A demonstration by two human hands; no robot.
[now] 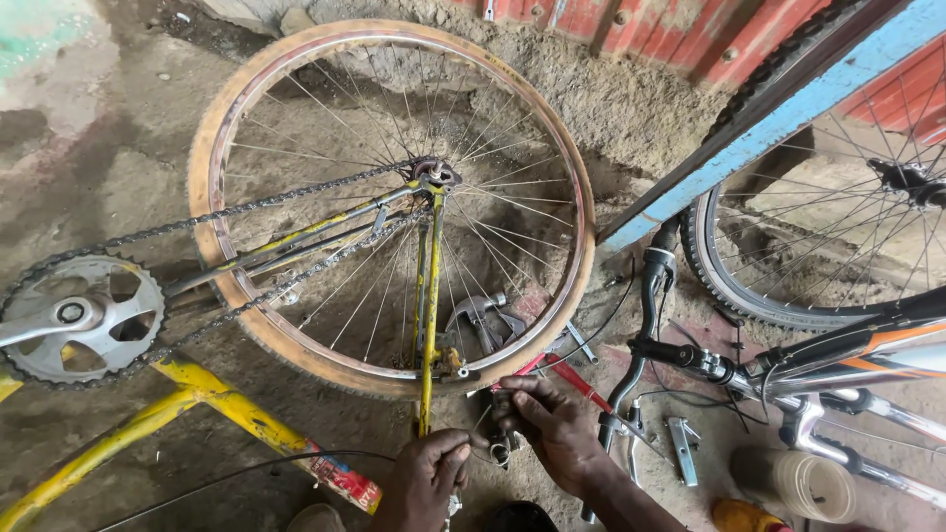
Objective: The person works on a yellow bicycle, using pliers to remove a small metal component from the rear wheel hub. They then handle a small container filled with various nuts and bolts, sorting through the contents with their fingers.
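Observation:
A yellow bicycle lies upside down, its bare rear wheel rim [212, 128] with spokes and rear hub [434, 172] in front of me. A chain [246, 207] runs from the hub to the silver chainring [84, 315] at left. My left hand [426, 478] is closed around the lower end of a yellow frame stay [430, 296], near the brake caliper [451, 365]. My right hand [552, 424] pinches a small metal part beside the rim's lower edge, close to a red-handled tool [581, 384].
A second bicycle with black handlebar [680, 353], orange-black frame and tyred wheel [818, 246] stands at right. A blue beam [778, 118] leans across it. Wrenches [488, 315] and small metal parts [682, 448] lie on the dirt floor. A tape roll [803, 483] sits bottom right.

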